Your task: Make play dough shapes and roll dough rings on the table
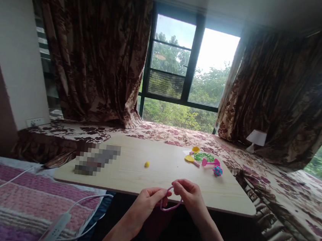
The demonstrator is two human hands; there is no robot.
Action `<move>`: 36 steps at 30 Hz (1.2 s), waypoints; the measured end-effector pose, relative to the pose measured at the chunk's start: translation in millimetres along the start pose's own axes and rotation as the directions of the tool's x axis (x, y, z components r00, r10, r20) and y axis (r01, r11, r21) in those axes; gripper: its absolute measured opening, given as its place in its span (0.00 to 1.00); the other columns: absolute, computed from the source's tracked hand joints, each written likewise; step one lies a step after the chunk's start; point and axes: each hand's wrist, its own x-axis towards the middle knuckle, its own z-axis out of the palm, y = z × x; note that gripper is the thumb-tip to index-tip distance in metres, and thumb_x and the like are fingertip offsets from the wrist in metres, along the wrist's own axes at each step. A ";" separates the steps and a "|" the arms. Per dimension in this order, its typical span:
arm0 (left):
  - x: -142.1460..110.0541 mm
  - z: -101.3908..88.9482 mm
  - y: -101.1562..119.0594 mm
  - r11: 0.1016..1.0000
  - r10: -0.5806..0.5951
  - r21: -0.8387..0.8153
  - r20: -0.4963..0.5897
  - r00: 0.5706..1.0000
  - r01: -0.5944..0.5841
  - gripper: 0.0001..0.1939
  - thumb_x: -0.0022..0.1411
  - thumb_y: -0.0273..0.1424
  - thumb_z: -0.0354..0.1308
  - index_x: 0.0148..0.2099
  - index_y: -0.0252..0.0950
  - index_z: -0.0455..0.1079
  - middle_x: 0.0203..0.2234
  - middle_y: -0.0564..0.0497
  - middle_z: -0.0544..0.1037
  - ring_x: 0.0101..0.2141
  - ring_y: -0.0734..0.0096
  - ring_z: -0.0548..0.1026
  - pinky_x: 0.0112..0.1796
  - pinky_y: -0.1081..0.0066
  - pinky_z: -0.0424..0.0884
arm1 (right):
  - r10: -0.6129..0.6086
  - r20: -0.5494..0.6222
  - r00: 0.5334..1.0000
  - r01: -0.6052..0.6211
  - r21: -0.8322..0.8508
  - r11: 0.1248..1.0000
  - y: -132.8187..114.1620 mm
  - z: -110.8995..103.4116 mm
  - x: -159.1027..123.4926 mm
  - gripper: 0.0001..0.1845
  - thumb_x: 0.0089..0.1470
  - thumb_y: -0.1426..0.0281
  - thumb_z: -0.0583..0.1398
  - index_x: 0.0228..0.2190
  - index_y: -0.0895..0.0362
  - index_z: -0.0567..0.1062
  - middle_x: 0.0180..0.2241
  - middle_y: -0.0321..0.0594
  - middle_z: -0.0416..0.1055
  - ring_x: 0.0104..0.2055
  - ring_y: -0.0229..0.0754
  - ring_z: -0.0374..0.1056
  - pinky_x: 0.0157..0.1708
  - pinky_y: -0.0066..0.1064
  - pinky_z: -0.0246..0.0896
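Note:
Between my hands, at the front edge of the pale wooden table [132, 178], is a thin pink cord [170, 208] bent into a loop. My left hand [152, 198] pinches it on one side, thumb over curled fingers. On the other side my right hand [186, 192] grips the cord with its fingers closed. The lower part of the loop hangs below the fingers. A small yellow ball [147, 164] lies on the table beyond my left hand. What the fingertips hide of the cord I cannot make out.
At the table's right lie yellow spoon-like toys [190, 159], a green chain [203, 156], a pink toy [210, 163] and a spiky blue-pink ball [218, 171]. A blurred-out object [97, 161] is at the left. A power strip [56, 228] with white cables rests on the bed [21, 194].

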 end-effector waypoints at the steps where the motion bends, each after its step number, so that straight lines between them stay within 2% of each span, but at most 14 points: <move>1: -1.1 -0.2 -0.3 0.999 -0.018 -0.034 0.011 1.000 0.019 0.18 0.53 0.43 0.52 0.30 0.33 0.74 0.26 0.49 0.75 0.32 0.69 0.70 0.37 0.69 0.65 | 0.010 -0.002 1.000 -0.010 0.001 1.000 0.2 0.0 -0.5 0.16 0.48 0.59 0.58 0.27 0.59 0.75 0.21 0.34 0.65 0.25 0.34 0.59 0.26 0.25 0.53; 4: -2.8 -1.7 -2.8 0.990 -0.055 -0.128 0.014 0.998 0.056 0.17 0.54 0.43 0.51 0.33 0.35 0.74 0.30 0.49 0.76 0.31 0.71 0.70 0.37 0.70 0.65 | 0.031 -0.023 0.999 -0.031 0.000 1.000 2.2 -0.3 -1.2 0.16 0.48 0.58 0.58 0.27 0.59 0.75 0.21 0.34 0.65 0.26 0.35 0.60 0.27 0.26 0.54; 8: -2.5 -1.7 -7.1 0.986 -0.050 -0.157 0.036 0.998 0.055 0.15 0.52 0.41 0.54 0.32 0.33 0.73 0.25 0.51 0.73 0.28 0.74 0.68 0.33 0.73 0.64 | 0.033 -0.025 0.999 -0.032 0.018 0.999 4.6 -0.8 -1.1 0.15 0.48 0.58 0.59 0.27 0.59 0.75 0.21 0.34 0.66 0.26 0.35 0.60 0.28 0.26 0.54; 12: -1.7 0.4 -9.3 0.995 -0.026 -0.098 0.027 0.999 0.029 0.15 0.53 0.41 0.54 0.31 0.32 0.71 0.22 0.53 0.71 0.24 0.76 0.65 0.28 0.75 0.60 | 0.024 0.018 1.000 -0.024 0.009 1.000 2.2 -1.6 -2.7 0.16 0.48 0.58 0.58 0.28 0.58 0.75 0.22 0.35 0.66 0.27 0.36 0.61 0.29 0.26 0.56; 17: -0.7 0.2 -12.1 0.999 0.021 -0.035 -0.004 1.000 -0.021 0.16 0.53 0.41 0.54 0.29 0.32 0.70 0.20 0.54 0.69 0.23 0.77 0.63 0.27 0.75 0.57 | 0.029 0.103 0.994 -0.024 -0.048 0.999 2.6 -0.5 -5.1 0.14 0.48 0.59 0.58 0.31 0.57 0.75 0.27 0.36 0.71 0.30 0.38 0.64 0.30 0.27 0.57; 21: -1.0 -1.0 -12.3 0.999 0.035 0.008 -0.009 0.999 -0.034 0.16 0.53 0.42 0.54 0.28 0.32 0.70 0.19 0.55 0.68 0.22 0.78 0.62 0.25 0.76 0.55 | 0.015 0.133 0.991 -0.003 -0.084 0.996 5.4 1.0 -5.9 0.12 0.48 0.62 0.58 0.28 0.58 0.75 0.26 0.35 0.71 0.28 0.37 0.63 0.28 0.26 0.57; 28: -5.8 0.4 -2.8 0.994 0.035 0.106 -0.018 0.999 -0.033 0.19 0.54 0.43 0.51 0.25 0.33 0.71 0.19 0.53 0.72 0.24 0.74 0.66 0.27 0.74 0.59 | 0.027 0.187 0.982 -0.008 -0.098 0.995 -0.2 -2.0 -6.6 0.13 0.49 0.62 0.57 0.27 0.58 0.75 0.25 0.36 0.71 0.28 0.37 0.65 0.27 0.26 0.58; 32: -4.5 1.7 -4.0 0.978 0.112 0.177 0.020 0.994 -0.114 0.16 0.53 0.42 0.53 0.31 0.35 0.74 0.25 0.52 0.75 0.28 0.71 0.69 0.30 0.74 0.61 | 0.005 0.195 0.981 0.019 -0.120 0.993 -1.0 -4.2 -5.6 0.12 0.48 0.62 0.58 0.27 0.58 0.75 0.26 0.36 0.71 0.29 0.37 0.64 0.29 0.26 0.58; 36: 4.0 5.2 -6.0 0.973 0.140 0.188 -0.010 0.990 -0.136 0.15 0.53 0.40 0.54 0.35 0.35 0.74 0.27 0.51 0.77 0.32 0.68 0.70 0.34 0.73 0.63 | 0.018 0.158 0.987 -0.010 -0.053 0.999 4.3 -9.5 -7.6 0.15 0.48 0.62 0.58 0.36 0.56 0.74 0.29 0.36 0.72 0.31 0.37 0.65 0.31 0.27 0.59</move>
